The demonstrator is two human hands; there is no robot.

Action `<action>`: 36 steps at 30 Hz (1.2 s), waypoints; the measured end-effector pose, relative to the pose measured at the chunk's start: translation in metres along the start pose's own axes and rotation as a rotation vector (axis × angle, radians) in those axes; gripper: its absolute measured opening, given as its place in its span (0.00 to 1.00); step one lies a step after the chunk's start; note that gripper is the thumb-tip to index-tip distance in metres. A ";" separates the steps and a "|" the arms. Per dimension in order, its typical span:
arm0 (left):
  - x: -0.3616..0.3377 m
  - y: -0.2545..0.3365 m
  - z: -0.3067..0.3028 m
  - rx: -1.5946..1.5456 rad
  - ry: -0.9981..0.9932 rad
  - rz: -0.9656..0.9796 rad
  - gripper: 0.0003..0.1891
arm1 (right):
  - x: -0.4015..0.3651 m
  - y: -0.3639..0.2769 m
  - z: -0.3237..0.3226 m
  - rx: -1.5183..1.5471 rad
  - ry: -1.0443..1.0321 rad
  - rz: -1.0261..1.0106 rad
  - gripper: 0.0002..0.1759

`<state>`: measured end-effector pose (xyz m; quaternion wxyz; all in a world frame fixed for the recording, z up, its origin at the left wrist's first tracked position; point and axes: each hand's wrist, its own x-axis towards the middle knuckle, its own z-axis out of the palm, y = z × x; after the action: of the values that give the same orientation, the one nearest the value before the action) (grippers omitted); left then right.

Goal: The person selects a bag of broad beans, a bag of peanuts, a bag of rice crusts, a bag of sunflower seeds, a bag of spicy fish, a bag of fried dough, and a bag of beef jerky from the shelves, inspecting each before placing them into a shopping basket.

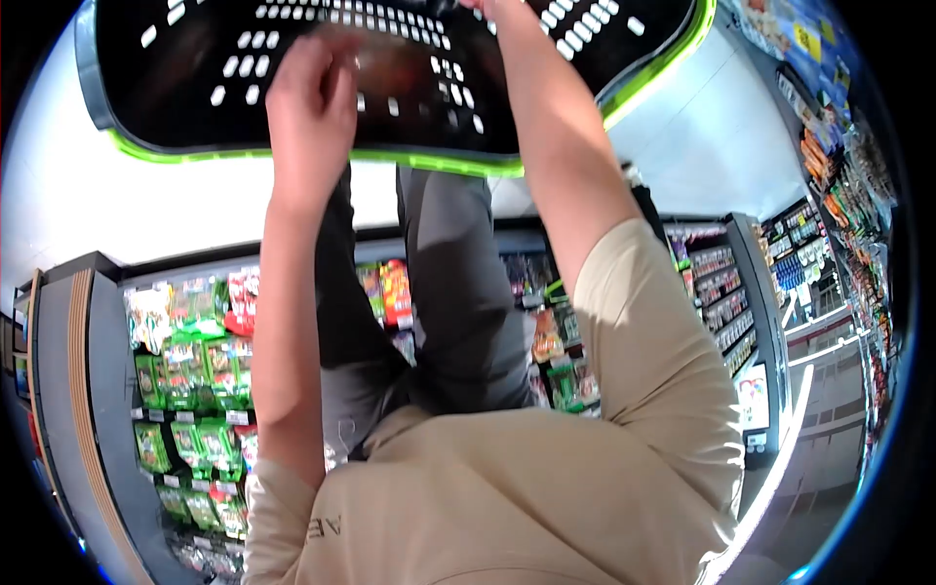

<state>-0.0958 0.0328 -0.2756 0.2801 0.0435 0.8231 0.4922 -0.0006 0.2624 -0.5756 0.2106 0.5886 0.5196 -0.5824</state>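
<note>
A black shopping basket (pixel 195 122) with slotted sides and a lime-green rim spans the top of the view. My left hand (pixel 314 88) reaches over its near side with fingers curled together and pointing down; what they hold, if anything, I cannot make out. Beside those fingers, a reddish-brown blurred patch (pixel 395 76) shows against the black plastic. My right forearm (pixel 556 117) stretches across the basket to the top edge of the view. Only a sliver of my right hand (pixel 480 5) appears there, by a small dark grey thing; its fingers are mostly cut off.
Shelving behind my legs holds green and red packets (pixel 200 370). More racks of small packaged goods (pixel 717 292) stand to the right, with hanging packs (pixel 848 195) along the far right side. Pale floor (pixel 214 195) lies under the basket. A grey shelf end (pixel 73 341) stands at left.
</note>
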 end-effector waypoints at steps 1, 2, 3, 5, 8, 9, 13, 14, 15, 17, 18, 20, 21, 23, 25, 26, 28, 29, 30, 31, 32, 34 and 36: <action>0.000 0.001 0.002 -0.024 -0.001 -0.029 0.08 | -0.006 -0.013 0.006 0.106 0.093 0.040 0.12; 0.001 0.001 0.003 -0.035 0.005 0.002 0.08 | -0.015 -0.022 0.013 0.216 0.180 0.088 0.06; 0.001 0.006 0.002 -0.017 -0.009 -0.032 0.09 | -0.006 -0.014 0.004 0.141 -0.018 0.066 0.06; 0.000 0.011 0.002 -0.011 -0.024 -0.077 0.09 | -0.042 -0.042 0.001 0.175 -0.116 0.132 0.03; -0.002 0.019 0.002 0.024 -0.036 -0.063 0.09 | -0.076 -0.064 0.006 0.298 -0.046 0.070 0.02; -0.003 0.018 0.001 0.060 -0.046 -0.045 0.08 | -0.085 -0.069 0.005 0.258 -0.047 0.038 0.02; -0.021 0.035 -0.004 0.023 -0.012 -0.031 0.07 | -0.120 -0.078 -0.011 0.021 -0.074 -0.257 0.07; -0.028 0.039 -0.005 0.019 0.001 -0.009 0.07 | -0.128 -0.079 -0.017 -0.336 0.028 -0.501 0.08; -0.036 0.045 -0.008 0.026 -0.006 0.012 0.07 | -0.157 -0.098 -0.023 -0.502 0.089 -0.661 0.09; -0.051 0.065 -0.017 0.051 -0.049 0.022 0.07 | -0.217 -0.121 -0.038 -0.664 0.148 -0.861 0.09; -0.058 0.078 -0.020 0.046 -0.041 0.047 0.07 | -0.243 -0.131 -0.047 -0.660 0.140 -0.905 0.09; -0.069 0.103 -0.021 0.047 -0.015 0.075 0.07 | -0.299 -0.148 -0.066 -0.644 0.148 -0.883 0.11; -0.073 0.114 -0.022 0.009 -0.044 0.046 0.06 | -0.324 -0.154 -0.078 -0.660 0.132 -0.866 0.11; -0.079 0.138 -0.027 0.037 -0.007 0.147 0.09 | -0.372 -0.170 -0.102 -0.619 0.076 -0.901 0.11; -0.083 0.171 -0.036 -0.019 -0.023 0.077 0.12 | -0.429 -0.187 -0.124 -0.571 0.092 -0.963 0.11; -0.083 0.191 -0.042 -0.067 -0.043 0.031 0.15 | -0.464 -0.203 -0.136 -0.559 0.019 -0.992 0.11; -0.079 0.221 -0.057 -0.100 -0.050 0.143 0.27 | -0.539 -0.242 -0.154 -0.547 -0.022 -1.072 0.11; -0.076 0.249 -0.071 -0.116 -0.073 0.174 0.31 | -0.580 -0.261 -0.160 -0.509 -0.126 -1.012 0.11; -0.076 0.281 -0.086 -0.130 -0.097 0.204 0.34 | -0.617 -0.281 -0.164 -0.473 -0.231 -0.950 0.11; -0.075 0.310 -0.100 -0.242 -0.119 0.259 0.39 | -0.653 -0.301 -0.169 -0.468 -0.207 -0.992 0.11; -0.071 0.334 -0.114 -0.291 -0.186 0.308 0.41 | -0.688 -0.317 -0.174 -0.487 -0.264 -1.019 0.11; -0.069 0.384 -0.149 -0.095 -0.269 0.525 0.40 | -0.754 -0.343 -0.186 -0.511 -0.374 -1.122 0.09; -0.076 0.432 -0.178 -0.360 -0.607 0.429 0.33 | -0.806 -0.360 -0.200 -0.485 -0.441 -1.200 0.09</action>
<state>-0.2099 0.0875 0.1812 0.4043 0.3074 0.5761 0.6404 -0.0395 0.2715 0.3291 0.0781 0.0025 0.8167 -0.5717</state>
